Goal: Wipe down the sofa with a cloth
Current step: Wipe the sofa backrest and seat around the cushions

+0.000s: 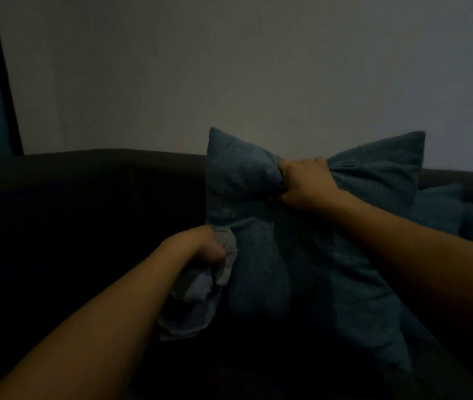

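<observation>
The room is dim. A dark sofa [85, 197] fills the lower half of the view, its backrest running along the wall. A blue cushion [301, 255] stands upright in front of me. My right hand [304, 183] grips the cushion's top edge, bunching the fabric. My left hand [200, 243] holds a crumpled grey cloth [200, 287] against the cushion's left side. The cloth hangs down below my fist.
A second blue cushion [443, 209] lies behind the first at the right. A plain wall [229, 67] rises behind the backrest. At the far left stands a dark vertical frame [1, 82] with a blue panel beside it.
</observation>
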Tool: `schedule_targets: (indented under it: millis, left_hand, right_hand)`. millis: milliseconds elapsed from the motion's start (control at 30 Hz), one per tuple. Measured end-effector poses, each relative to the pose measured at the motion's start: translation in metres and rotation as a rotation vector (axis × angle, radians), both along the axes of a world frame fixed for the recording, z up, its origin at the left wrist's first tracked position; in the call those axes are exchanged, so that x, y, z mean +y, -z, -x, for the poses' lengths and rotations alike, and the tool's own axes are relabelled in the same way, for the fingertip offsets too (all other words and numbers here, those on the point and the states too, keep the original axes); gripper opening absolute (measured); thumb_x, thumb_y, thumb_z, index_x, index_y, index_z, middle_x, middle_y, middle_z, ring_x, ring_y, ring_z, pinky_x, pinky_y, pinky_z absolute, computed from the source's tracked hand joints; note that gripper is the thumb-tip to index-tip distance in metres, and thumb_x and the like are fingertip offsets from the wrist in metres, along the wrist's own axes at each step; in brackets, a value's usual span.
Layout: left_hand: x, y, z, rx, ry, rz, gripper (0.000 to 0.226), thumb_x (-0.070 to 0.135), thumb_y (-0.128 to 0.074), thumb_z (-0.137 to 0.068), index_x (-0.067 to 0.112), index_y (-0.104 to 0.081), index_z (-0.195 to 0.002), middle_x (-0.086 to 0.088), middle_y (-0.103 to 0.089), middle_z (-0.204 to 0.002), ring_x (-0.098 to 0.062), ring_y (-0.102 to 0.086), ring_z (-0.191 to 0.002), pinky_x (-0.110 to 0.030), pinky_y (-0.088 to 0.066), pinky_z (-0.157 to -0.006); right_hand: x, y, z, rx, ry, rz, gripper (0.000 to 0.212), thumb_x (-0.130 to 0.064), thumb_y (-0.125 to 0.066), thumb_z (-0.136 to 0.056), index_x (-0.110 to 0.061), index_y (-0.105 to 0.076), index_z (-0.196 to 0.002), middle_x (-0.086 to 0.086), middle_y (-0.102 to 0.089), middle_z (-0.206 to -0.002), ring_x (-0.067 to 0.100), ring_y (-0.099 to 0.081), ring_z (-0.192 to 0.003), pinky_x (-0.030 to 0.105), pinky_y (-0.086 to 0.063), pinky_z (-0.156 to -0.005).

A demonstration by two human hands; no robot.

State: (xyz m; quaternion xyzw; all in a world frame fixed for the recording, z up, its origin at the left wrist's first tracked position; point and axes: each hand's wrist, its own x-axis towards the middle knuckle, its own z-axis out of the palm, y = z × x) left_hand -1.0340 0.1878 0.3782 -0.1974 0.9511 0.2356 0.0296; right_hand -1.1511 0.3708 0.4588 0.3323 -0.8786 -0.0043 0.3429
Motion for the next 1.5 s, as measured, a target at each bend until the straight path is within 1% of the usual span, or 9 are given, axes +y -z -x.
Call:
schedule_targets:
  millis: [200,467,600,700,800,967,1167,1367,1500]
  left_hand:
    - [0.124,-0.004,0.033,-0.032,0.156,0.111,0.07,0.026,-0.08,-0.053,0.013,-0.057,-0.118,-0.009,-0.063,-0.111,-0.026,-0.063,-0.091,-0.04,-0.057,-0.081]
    - [0.299,0.003,0.108,-0.054,0.324,0.197,0.086,0.031,-0.066,-0.079,0.014,-0.021,-0.15,-0.013,-0.037,-0.148,-0.033,-0.044,-0.128,-0.04,-0.042,-0.104]
    - [0.358,0.023,0.133,-0.171,0.333,0.295,0.075,0.03,-0.071,-0.076,0.006,-0.041,-0.14,-0.013,-0.052,-0.134,-0.03,-0.056,-0.113,-0.035,-0.05,-0.089]
    - [0.38,0.042,0.149,-0.239,0.296,0.308,0.1,0.031,-0.076,-0.07,0.007,-0.021,-0.15,-0.015,-0.045,-0.142,-0.032,-0.051,-0.122,-0.036,-0.048,-0.096]
    - [0.393,0.05,0.16,-0.281,0.253,0.302,0.102,0.033,-0.07,-0.079,0.008,-0.002,-0.152,-0.017,-0.033,-0.151,-0.032,-0.041,-0.132,-0.034,-0.039,-0.106]
    - [0.403,0.047,0.168,-0.242,0.155,0.375,0.079,0.034,-0.072,-0.074,0.007,-0.039,-0.141,-0.012,-0.055,-0.133,-0.026,-0.058,-0.113,-0.03,-0.048,-0.091]
    - [0.399,0.062,0.152,-0.256,0.07,0.3,0.097,0.047,-0.061,-0.083,0.011,-0.004,-0.153,-0.016,-0.026,-0.155,-0.033,-0.035,-0.136,-0.039,-0.031,-0.113]
    - [0.359,0.044,0.106,-0.117,0.169,0.232,0.06,0.027,-0.068,-0.075,0.024,-0.052,-0.132,-0.005,-0.061,-0.12,-0.025,-0.061,-0.102,-0.032,-0.052,-0.086]
    - [0.323,0.04,0.082,-0.093,0.198,0.135,0.055,0.019,-0.072,-0.071,0.025,-0.058,-0.124,-0.004,-0.067,-0.103,-0.023,-0.067,-0.086,-0.038,-0.059,-0.077]
  right_hand:
    - [0.137,0.003,0.02,-0.029,0.093,-0.039,0.04,-0.052,-0.065,-0.074,-0.022,-0.045,-0.092,0.007,-0.065,-0.1,0.03,-0.06,-0.094,0.042,-0.035,-0.09]
    - [0.322,0.005,0.072,-0.171,0.261,-0.043,0.05,-0.06,-0.066,-0.072,-0.026,-0.04,-0.096,0.009,-0.064,-0.106,0.031,-0.059,-0.1,0.044,-0.035,-0.094]
    - [0.373,0.046,0.112,-0.289,0.347,-0.044,0.089,-0.073,-0.066,-0.062,-0.022,-0.039,-0.129,0.012,-0.051,-0.133,0.034,-0.048,-0.12,0.047,-0.029,-0.103]
    - [0.4,0.088,0.136,-0.36,0.383,0.051,0.116,-0.077,-0.068,-0.056,-0.016,-0.021,-0.143,0.015,-0.033,-0.142,0.035,-0.032,-0.13,0.046,-0.023,-0.109]
    - [0.413,0.109,0.153,-0.34,0.299,0.178,0.12,-0.077,-0.068,-0.055,-0.015,-0.019,-0.145,0.013,-0.03,-0.143,0.032,-0.028,-0.132,0.044,-0.02,-0.112]
    - [0.409,0.13,0.154,-0.195,0.191,0.211,0.119,-0.075,-0.061,-0.065,-0.011,-0.006,-0.149,0.015,-0.015,-0.15,0.033,-0.01,-0.14,0.052,0.004,-0.116]
    - [0.391,0.127,0.113,-0.058,0.074,0.181,0.117,-0.053,-0.063,-0.073,-0.005,0.011,-0.149,0.017,0.013,-0.157,0.033,0.014,-0.144,0.052,0.014,-0.115]
    - [0.329,0.112,0.063,0.075,-0.05,0.14,0.09,-0.041,-0.048,-0.078,-0.006,-0.01,-0.151,0.013,0.001,-0.159,0.028,0.004,-0.147,0.051,0.012,-0.116]
    - [0.294,0.111,0.051,0.102,0.047,0.104,0.083,-0.054,-0.032,-0.084,-0.009,-0.014,-0.151,0.012,-0.012,-0.158,0.029,-0.005,-0.146,0.057,0.012,-0.114]
